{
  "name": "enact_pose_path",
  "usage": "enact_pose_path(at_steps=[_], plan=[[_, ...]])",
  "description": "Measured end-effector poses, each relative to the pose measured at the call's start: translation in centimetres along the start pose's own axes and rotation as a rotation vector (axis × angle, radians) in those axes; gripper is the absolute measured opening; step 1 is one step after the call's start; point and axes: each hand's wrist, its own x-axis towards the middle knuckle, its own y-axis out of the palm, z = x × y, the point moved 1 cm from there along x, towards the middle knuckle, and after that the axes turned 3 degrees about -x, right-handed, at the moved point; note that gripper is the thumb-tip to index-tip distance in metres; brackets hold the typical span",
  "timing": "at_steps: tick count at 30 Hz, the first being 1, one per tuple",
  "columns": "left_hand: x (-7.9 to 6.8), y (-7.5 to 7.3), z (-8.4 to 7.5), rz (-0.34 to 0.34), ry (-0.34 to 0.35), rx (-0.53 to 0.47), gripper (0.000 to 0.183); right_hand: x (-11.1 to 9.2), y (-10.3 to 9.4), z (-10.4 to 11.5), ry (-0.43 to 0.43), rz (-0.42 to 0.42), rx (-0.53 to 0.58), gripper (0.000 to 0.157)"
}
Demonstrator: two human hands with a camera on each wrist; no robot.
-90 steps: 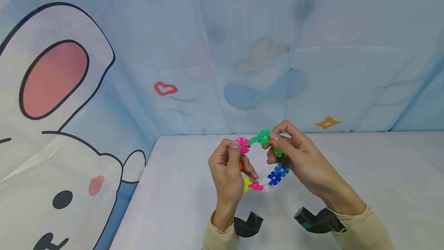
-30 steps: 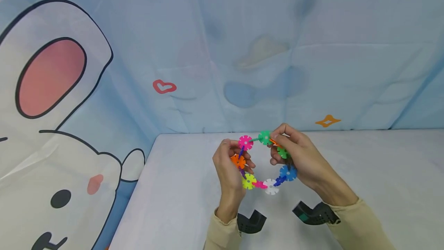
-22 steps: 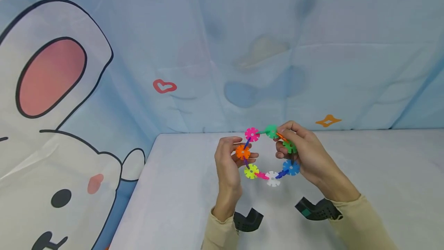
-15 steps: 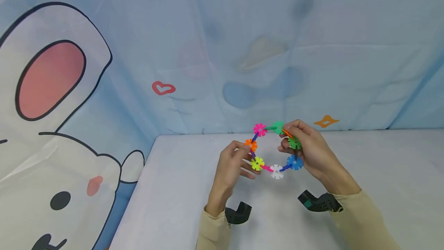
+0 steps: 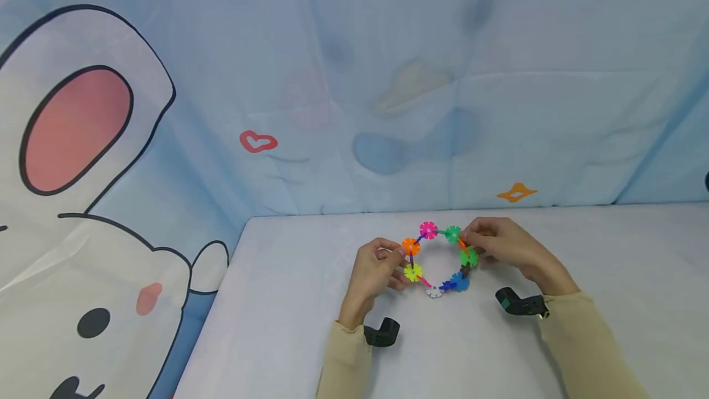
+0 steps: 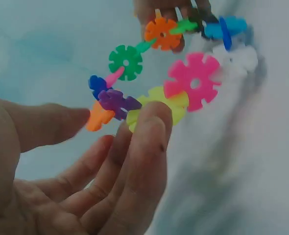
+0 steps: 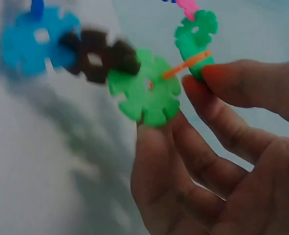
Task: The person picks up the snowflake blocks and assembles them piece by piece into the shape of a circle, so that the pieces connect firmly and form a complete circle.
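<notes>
A closed ring of interlocking snowflake discs in mixed colours is held between both hands, low over the white table. My left hand holds its left side; in the left wrist view the thumb meets an orange disc and a fingertip lies over the yellow disc. On the ring's right side, my right hand pinches a green disc between thumb and forefinger, with another finger under a light green disc. Whether the near edge touches the table I cannot tell.
The white-covered table meets a blue printed curtain at the back. A large cartoon animal print fills the left side. Black wrist cameras sit below each hand, at the beige sleeves.
The ring has been turned and shifted right, then lowered towards the table. My left hand's hold has moved along its left side; the right hand keeps its pinch near the green discs.
</notes>
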Motion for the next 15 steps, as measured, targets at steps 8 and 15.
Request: enact_pose_path(at_steps=[8,15], plan=[[1.7,-0.6,3.7,0.081,0.015,-0.091,0.033,0.4,-0.3,-2.7,0.048,0.063,-0.117,0.027],[1.8,-0.9,4.2,0.164,0.074,-0.056,0.043,0.1,-1.0,-3.9,0.042,0.103,-0.136,0.028]])
